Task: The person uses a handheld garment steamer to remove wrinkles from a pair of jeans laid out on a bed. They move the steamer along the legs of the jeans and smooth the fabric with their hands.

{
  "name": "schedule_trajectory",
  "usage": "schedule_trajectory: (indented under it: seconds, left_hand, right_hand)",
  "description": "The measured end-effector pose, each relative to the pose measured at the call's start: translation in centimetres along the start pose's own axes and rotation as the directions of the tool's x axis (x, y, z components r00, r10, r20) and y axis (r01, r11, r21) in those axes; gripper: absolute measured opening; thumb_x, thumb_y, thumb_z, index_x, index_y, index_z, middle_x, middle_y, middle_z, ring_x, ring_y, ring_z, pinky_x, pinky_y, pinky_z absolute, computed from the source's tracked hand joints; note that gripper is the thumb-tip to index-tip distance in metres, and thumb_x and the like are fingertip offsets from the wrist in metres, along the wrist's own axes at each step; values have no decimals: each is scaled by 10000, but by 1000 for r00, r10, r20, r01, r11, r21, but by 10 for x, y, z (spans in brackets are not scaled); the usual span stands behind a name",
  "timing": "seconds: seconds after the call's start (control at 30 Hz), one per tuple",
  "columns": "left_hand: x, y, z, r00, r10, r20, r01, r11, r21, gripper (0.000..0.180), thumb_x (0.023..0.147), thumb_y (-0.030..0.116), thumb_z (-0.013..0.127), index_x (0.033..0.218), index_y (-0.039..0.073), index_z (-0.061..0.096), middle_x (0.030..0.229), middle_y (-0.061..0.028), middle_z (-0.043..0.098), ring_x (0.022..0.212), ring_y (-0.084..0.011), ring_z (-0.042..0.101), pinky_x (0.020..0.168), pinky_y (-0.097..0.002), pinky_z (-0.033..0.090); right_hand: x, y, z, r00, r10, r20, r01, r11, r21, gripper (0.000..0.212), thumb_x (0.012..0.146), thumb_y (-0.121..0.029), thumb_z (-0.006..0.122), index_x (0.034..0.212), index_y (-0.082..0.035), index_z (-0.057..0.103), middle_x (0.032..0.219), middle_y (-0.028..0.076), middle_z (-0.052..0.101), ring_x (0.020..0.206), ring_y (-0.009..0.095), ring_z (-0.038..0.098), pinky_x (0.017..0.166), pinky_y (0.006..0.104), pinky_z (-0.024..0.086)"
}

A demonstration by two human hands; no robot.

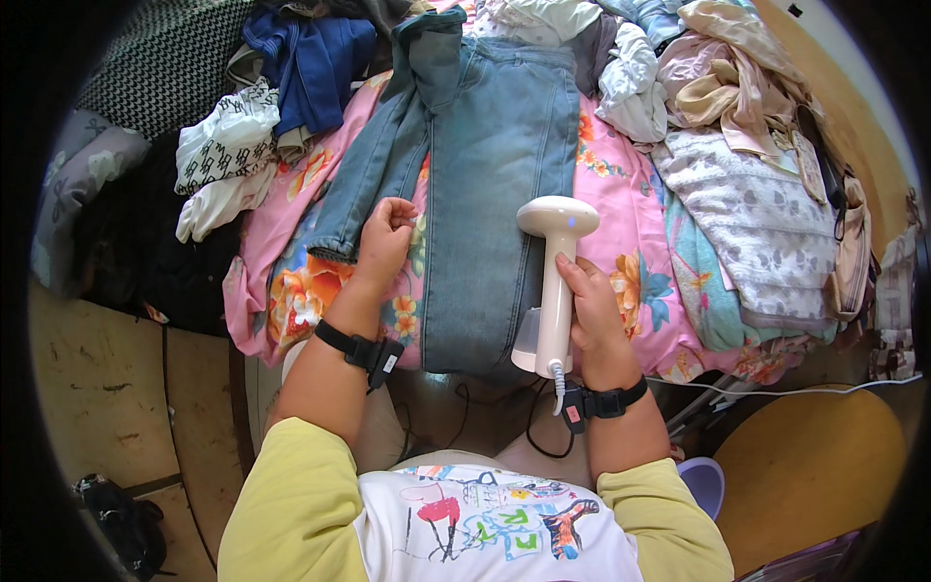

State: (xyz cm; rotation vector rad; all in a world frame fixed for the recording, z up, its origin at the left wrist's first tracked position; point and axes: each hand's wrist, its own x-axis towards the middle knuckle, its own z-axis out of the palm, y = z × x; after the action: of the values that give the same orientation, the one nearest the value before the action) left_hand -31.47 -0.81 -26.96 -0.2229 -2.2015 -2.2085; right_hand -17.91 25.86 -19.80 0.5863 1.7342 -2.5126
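Note:
A pair of blue jeans (pixel 490 184) lies on a pink floral cloth, one leg straight toward me and the other spread to the left. My right hand (pixel 593 310) is wrapped round the handle of a white handheld garment steamer (pixel 555 281). A small blue light glows on its head, and a grey cord leaves its base. The steamer is over the right edge of the straight leg. My left hand (pixel 386 236) is closed, fingers curled together, between the two jeans legs. Whatever its fingers may pinch is hidden.
The pink floral cloth (pixel 635 252) covers the surface under the jeans. Piled clothes surround it, including a blue garment (pixel 308 63) and a grey-white patterned one (pixel 742 223). A yellow round stool (pixel 815 466) stands at lower right; a white cable (pixel 776 390) runs above it.

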Motion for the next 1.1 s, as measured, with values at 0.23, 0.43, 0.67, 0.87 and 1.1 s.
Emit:
schedule_trajectory:
  seconds: [0.23, 0.43, 0.67, 0.87, 1.1]
  left_hand:
    - [0, -1, 0, 1000, -6, 28, 5, 998, 60, 302, 753, -104, 447, 1013, -3, 564, 923, -29, 580, 818, -107, 540, 766, -222, 458]
    - [1, 0, 2, 999, -25, 31, 23, 998, 66, 306, 754, -108, 446, 1017, -1, 559, 934, -24, 567, 846, -108, 526, 790, -220, 445]
    - [1, -5, 3, 1000, -7, 29, 4, 995, 102, 306, 748, -114, 446, 1008, -3, 561, 923, -23, 568, 849, -109, 531, 795, -221, 447]
    - [2, -11, 1, 999, 40, -20, -38, 993, 109, 271, 740, -97, 455, 969, -21, 578, 863, -48, 613, 794, -126, 578, 757, -238, 482]
    - [1, -4, 0, 999, -29, 41, 26, 996, 80, 316, 750, -117, 456, 1024, 4, 558, 927, -26, 567, 859, -113, 535, 818, -223, 448]
  right_hand:
    - [-29, 9, -2, 995, 78, 68, -74, 996, -54, 354, 910, -244, 635, 1098, 51, 576, 798, 45, 592, 625, 114, 566, 540, 263, 475]
    - [-63, 21, -12, 983, 136, 125, -126, 989, -82, 353, 892, -193, 654, 1125, 60, 571, 840, 62, 610, 650, 124, 591, 557, 262, 484]
    - [-74, 27, -14, 968, 177, 178, -172, 984, -44, 328, 875, -194, 678, 1077, 49, 591, 845, 51, 614, 672, 113, 586, 590, 267, 483]
    - [-50, 18, 4, 969, 167, 180, -157, 985, -72, 361, 880, -237, 670, 1073, 55, 580, 816, 58, 602, 649, 121, 582, 557, 273, 475]
    - [-10, 17, 35, 970, 149, 194, -148, 989, -23, 366, 891, -253, 657, 1068, 56, 571, 780, 64, 591, 605, 131, 579, 515, 282, 480]
